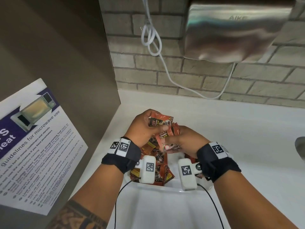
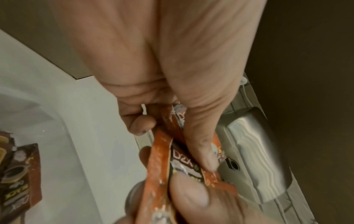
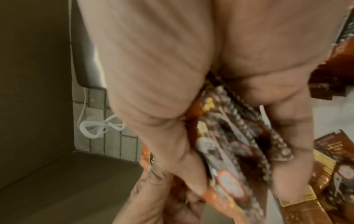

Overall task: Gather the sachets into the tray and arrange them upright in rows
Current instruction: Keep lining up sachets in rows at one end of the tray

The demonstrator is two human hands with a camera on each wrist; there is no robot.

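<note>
Both hands are raised above a white tray (image 1: 165,190) that holds a loose heap of red-brown coffee sachets (image 1: 158,162). My left hand (image 1: 143,128) pinches a few sachets (image 1: 160,121) between thumb and fingers; the left wrist view shows those sachets (image 2: 172,154) edge-on under my thumb. My right hand (image 1: 184,141) grips a stack of several sachets (image 1: 171,131), and the right wrist view shows this stack (image 3: 226,144) fanned between thumb and fingers. The two bundles touch in the middle. More sachets (image 3: 335,174) lie flat below.
The tray sits on a white counter (image 1: 231,129) in a corner. A brown cabinet side with a microwave-use notice (image 1: 36,142) stands on the left. On the brick wall behind hang a steel hand dryer (image 1: 234,30) and a looped white cable (image 1: 151,38).
</note>
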